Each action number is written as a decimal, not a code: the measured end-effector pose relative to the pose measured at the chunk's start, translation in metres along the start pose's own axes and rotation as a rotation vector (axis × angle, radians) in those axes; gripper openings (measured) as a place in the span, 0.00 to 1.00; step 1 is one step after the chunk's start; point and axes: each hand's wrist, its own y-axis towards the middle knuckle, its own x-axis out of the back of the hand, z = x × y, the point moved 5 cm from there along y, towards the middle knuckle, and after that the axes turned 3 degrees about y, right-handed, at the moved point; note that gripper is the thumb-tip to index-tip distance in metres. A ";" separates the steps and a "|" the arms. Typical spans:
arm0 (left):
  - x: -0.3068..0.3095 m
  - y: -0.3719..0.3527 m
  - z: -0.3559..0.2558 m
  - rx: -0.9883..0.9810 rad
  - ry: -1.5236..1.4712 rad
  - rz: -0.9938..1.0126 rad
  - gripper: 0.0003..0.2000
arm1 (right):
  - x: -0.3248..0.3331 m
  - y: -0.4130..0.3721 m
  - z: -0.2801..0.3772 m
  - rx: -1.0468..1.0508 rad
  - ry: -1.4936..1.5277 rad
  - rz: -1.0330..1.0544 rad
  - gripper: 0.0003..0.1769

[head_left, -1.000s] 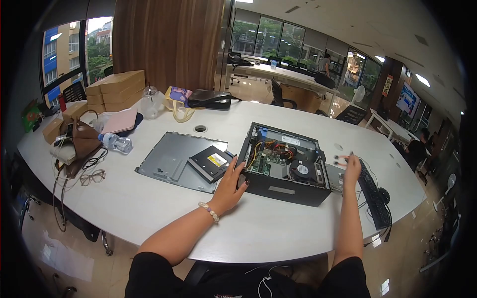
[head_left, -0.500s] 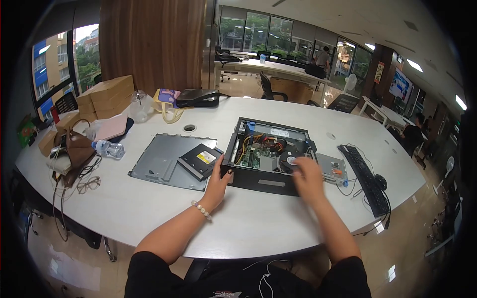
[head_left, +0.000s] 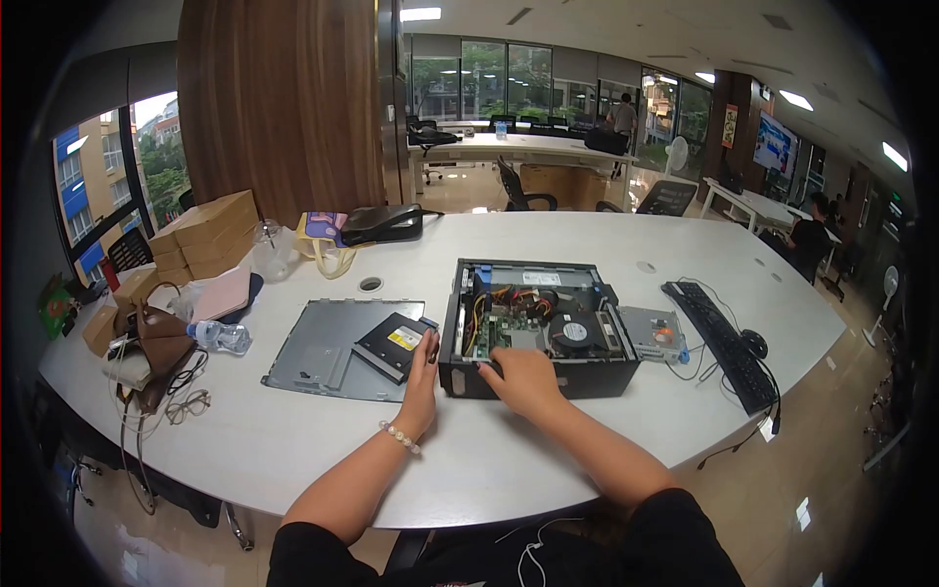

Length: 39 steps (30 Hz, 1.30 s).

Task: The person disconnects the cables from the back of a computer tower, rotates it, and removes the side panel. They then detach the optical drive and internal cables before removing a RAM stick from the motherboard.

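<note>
A desktop computer case (head_left: 599, 382) lies with its top off, showing a round black fan (head_left: 575, 336), coloured cables (head_left: 509, 296) and a green circuit board (head_left: 494, 338). My right hand (head_left: 528, 382) is at the front edge, fingers curled over the rim and thumb at the front panel. Close beside the left front corner is my left hand (head_left: 421, 386), its fingers stretched upward. Left of the case, a black optical drive (head_left: 389, 342) rests on the grey metal cover (head_left: 313, 342). Part of the front panel is hidden behind my right hand.
Right of the case lie a metal drive bracket (head_left: 653, 333), a black keyboard (head_left: 719, 342) and a mouse (head_left: 752, 342). A water bottle (head_left: 223, 338), brown bag (head_left: 161, 342), glasses (head_left: 188, 407) and cardboard boxes (head_left: 210, 235) stand at the left. A black pouch (head_left: 381, 225) lies farther back.
My right hand has moved left from the fan side to the front edge near the left corner. My left hand has eased off the corner. The camera view has shifted slightly.
</note>
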 end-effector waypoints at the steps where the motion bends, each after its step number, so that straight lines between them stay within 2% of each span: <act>1: 0.001 0.001 0.002 0.001 -0.018 -0.005 0.30 | 0.005 -0.005 0.002 -0.004 0.022 0.023 0.19; 6: 0.005 0.000 0.009 0.013 -0.029 -0.007 0.32 | 0.025 -0.040 0.016 0.030 0.037 0.135 0.18; 9: 0.002 0.000 0.006 -0.005 -0.037 0.005 0.33 | 0.035 -0.047 0.021 0.061 0.076 0.281 0.20; 10: 0.000 0.001 0.004 -0.010 -0.044 0.019 0.32 | 0.038 -0.044 0.019 -0.009 0.109 0.355 0.18; 12: -0.005 -0.001 -0.003 0.000 -0.055 0.034 0.32 | 0.045 -0.024 0.013 -0.099 0.132 0.452 0.16; 13: -0.007 -0.001 -0.004 -0.005 -0.022 0.044 0.32 | 0.040 -0.009 0.001 0.001 0.097 0.378 0.16; 15: -0.008 -0.002 -0.007 -0.028 0.047 0.066 0.32 | 0.035 0.028 -0.021 -0.013 -0.025 0.360 0.12; 19: -0.005 0.000 -0.004 -0.025 0.097 0.069 0.33 | -0.025 0.081 -0.066 -0.116 -0.095 0.573 0.12; 21: -0.007 -0.001 -0.008 -0.017 0.080 0.071 0.33 | -0.037 0.083 -0.061 -0.139 -0.027 0.674 0.12; 27: -0.008 0.000 -0.007 -0.019 0.044 0.084 0.32 | -0.056 0.078 -0.080 -0.050 0.034 0.523 0.10; 32: -0.007 0.000 -0.003 -0.015 0.029 0.073 0.29 | -0.068 0.077 -0.093 -0.160 0.215 0.508 0.10; 39: -0.009 -0.002 -0.013 -0.021 0.067 0.053 0.28 | -0.076 0.081 -0.093 -0.133 0.145 0.443 0.09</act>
